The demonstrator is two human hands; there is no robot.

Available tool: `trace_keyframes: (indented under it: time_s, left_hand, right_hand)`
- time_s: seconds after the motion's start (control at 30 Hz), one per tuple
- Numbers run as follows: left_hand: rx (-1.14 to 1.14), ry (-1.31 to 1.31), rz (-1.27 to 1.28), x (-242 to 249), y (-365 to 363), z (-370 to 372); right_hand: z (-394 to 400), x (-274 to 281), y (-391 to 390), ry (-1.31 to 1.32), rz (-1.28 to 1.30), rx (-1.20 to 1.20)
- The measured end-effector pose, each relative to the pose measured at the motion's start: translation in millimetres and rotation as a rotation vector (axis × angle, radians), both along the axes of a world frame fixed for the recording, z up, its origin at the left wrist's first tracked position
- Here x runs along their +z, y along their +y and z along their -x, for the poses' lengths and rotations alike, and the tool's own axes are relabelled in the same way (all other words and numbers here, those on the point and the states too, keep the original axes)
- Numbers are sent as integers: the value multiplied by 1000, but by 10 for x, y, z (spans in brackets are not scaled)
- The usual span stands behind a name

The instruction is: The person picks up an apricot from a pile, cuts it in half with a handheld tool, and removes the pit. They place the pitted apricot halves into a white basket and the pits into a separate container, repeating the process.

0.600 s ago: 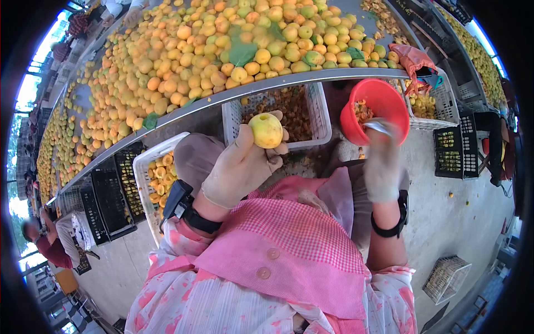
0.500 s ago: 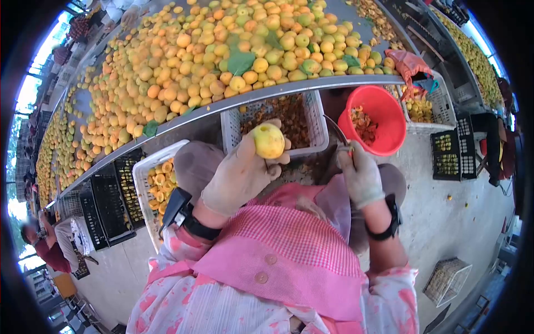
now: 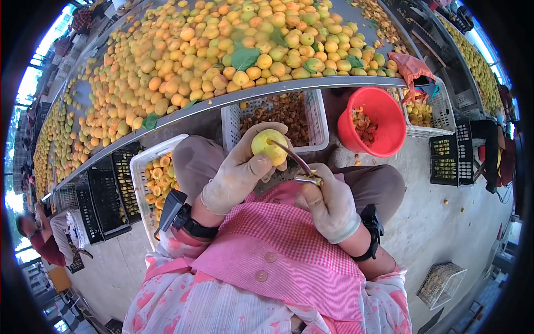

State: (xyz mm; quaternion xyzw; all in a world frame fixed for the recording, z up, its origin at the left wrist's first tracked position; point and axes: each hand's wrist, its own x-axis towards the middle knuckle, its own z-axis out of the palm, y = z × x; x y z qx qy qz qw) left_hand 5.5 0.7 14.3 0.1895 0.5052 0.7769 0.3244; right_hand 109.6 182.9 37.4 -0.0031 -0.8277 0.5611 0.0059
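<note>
My left hand (image 3: 235,177), in a pale glove, is closed around a yellow-green apricot (image 3: 263,148) above my lap. A dark notch shows on the fruit's upper right side. In my gloved right hand (image 3: 334,210) is a curved pitting knife (image 3: 299,160) with a brass-coloured collar. Its thin blade reaches left, and the tip meets the apricot at the notch; how deep it goes is hidden. The knife's handle is mostly covered by my fingers.
A metal-edged table (image 3: 222,101) heaped with apricots spans the front. Beneath it are a grey crate (image 3: 227,123) of brownish scraps and a red bucket (image 3: 392,131). Halved apricots fill a white crate (image 3: 139,183) at left. Black crates (image 3: 103,203) stand farther left, near a seated person (image 3: 50,239).
My right hand has swung left from beside the red bucket, bringing the knife's tip to the apricot. My left hand still holds the fruit, turned slightly.
</note>
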Motion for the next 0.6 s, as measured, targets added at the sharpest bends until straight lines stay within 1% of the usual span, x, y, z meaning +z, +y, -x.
trace_keyframes:
  time_s: [0.03, 0.07, 0.2, 0.23, 0.27, 0.3, 0.37, 0.4, 0.47, 0.6]
  left_hand:
    - [4, 1, -2, -1, -5, 1]
    - [11, 20, -8, -4, -12, -3]
    - [51, 102, -3, -4, -35, -8]
    - [52, 100, -4, 17, -49, 4]
    - [41, 162, 36, 48, -75, 28]
    - [30, 224, 76, 63, -99, 51]
    - [-3, 219, 65, 61, -138, 89]
    - [-37, 215, 54, 60, -147, 95]
    - [-27, 205, 82, 87, -113, 71]
    - [-33, 140, 110, 132, -90, 20]
  right_hand:
    - [-2, -17, -15, 56, -68, 5]
    - [-13, -50, -21, 32, -101, 7]
    - [-23, -10, -52, 61, -153, -2]
    - [-25, -5, -50, 133, -277, -5]
    - [-28, 2, -44, 205, -402, -7]
    - [-37, 8, -34, 203, -403, -4]
    - [-56, 21, -16, 146, -289, -4]
    - [-55, 28, -17, 145, -291, -1]
    - [-49, 38, -21, 110, -159, -21]
    - [-16, 22, -32, 170, -215, 17]
